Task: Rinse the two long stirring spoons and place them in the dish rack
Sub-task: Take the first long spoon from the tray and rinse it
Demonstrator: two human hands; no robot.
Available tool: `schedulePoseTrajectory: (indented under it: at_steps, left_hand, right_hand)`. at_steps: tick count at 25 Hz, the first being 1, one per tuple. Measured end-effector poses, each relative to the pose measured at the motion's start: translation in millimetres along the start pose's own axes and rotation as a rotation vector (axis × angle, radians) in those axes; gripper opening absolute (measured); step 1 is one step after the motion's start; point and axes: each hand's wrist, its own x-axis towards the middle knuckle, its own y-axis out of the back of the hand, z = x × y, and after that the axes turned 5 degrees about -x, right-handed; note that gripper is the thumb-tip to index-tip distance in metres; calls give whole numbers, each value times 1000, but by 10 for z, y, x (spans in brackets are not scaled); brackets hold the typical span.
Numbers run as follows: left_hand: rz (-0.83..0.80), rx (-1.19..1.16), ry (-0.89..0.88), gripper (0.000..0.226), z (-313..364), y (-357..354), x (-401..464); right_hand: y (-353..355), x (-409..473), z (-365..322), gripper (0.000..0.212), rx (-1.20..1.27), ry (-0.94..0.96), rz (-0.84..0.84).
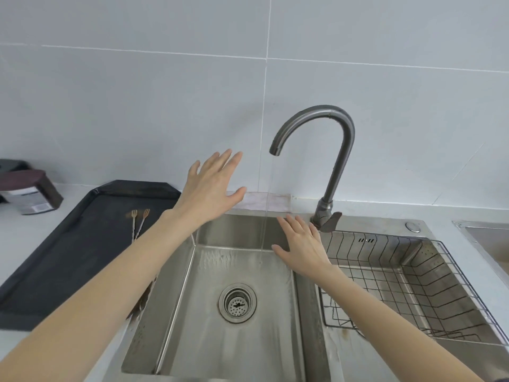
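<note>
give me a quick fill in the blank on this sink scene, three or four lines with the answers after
1. Water runs from the faucet into the ____ basin of the sink.
2. Both hands, left and right, are open and hold ____.
3. The two stirring spoons lie on the black ____.
4. The wire dish rack holds ____ spoons.

Answers: left; nothing; tray; no

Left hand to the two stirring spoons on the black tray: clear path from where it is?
Probably yes. The left hand is open and empty above the sink's left edge; the spoons lie uncovered on the tray beside that forearm.
</note>
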Motion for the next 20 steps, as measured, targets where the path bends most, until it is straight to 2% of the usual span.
schedulePoseTrajectory:
  at_steps: [11, 20]
  left_hand:
    - [-131, -46, 203, 65, -1132, -206, -661]
    - [-283, -97, 461, 57, -2031, -426, -900]
  right_hand:
    - [-335, 134, -947, 62, 89, 56, -110]
    - [-697, 429, -1764, 46, 244, 69, -195]
